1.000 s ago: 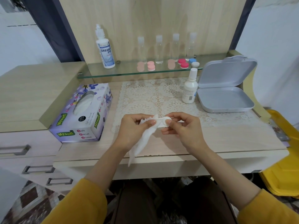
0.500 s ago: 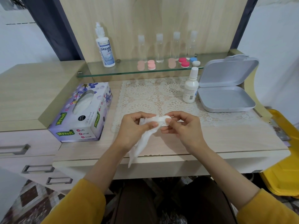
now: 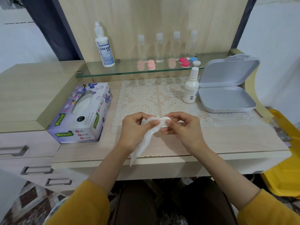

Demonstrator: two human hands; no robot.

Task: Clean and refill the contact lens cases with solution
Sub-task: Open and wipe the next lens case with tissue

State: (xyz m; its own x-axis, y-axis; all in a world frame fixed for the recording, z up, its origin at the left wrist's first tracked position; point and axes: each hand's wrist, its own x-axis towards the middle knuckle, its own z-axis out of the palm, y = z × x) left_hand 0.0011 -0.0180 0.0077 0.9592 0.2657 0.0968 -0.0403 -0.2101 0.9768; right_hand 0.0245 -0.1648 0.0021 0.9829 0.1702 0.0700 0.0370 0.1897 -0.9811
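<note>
While my left hand (image 3: pixel 135 131) presses a tissue (image 3: pixel 144 144) onto the lens case (image 3: pixel 165 122) pinched in my right hand (image 3: pixel 184 129), over the near desk (image 3: pixel 243 140) edge, a tissue box (image 3: pixel 81 114) sits left, a bottle (image 3: pixel 190 90) and grey box (image 3: pixel 227 98) far right.

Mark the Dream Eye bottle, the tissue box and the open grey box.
Dream Eye bottle (image 3: pixel 105 51): head view, its label.
tissue box (image 3: pixel 87 118): head view, top face.
open grey box (image 3: pixel 225 99): head view, bare base.

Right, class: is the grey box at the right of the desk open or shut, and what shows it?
Open. The grey box has its lid tilted up at the back, so its inside shows.
</note>
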